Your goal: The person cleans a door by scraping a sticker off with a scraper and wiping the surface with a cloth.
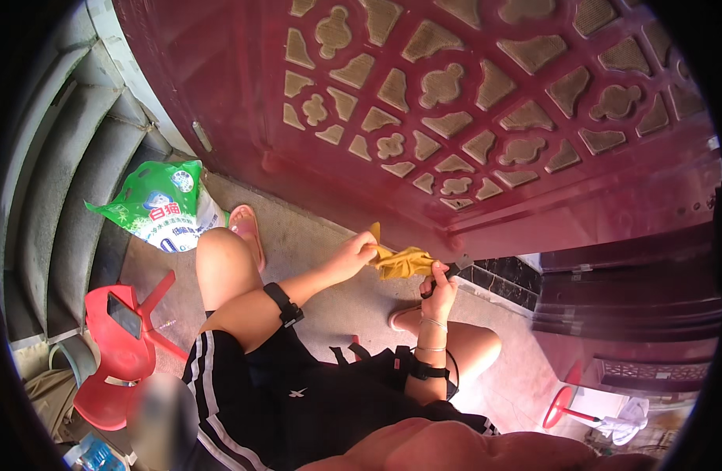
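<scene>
A crumpled yellow cloth is stretched between my two hands, out in front of my knees. Its left end is pinched between the thumb and fingers of my left hand, and a small flap sticks up there. My right hand grips the right end with the thumb on top. In that same hand is a black-handled tool with a grey metal end pointing away from me. My fingers hide much of its handle, so I cannot tell its exact kind.
A dark red door with patterned panels stands ahead. Left are concrete stairs, a green-and-white detergent bag and a red plastic chair bearing a phone. A red round-topped stool lies tipped at right.
</scene>
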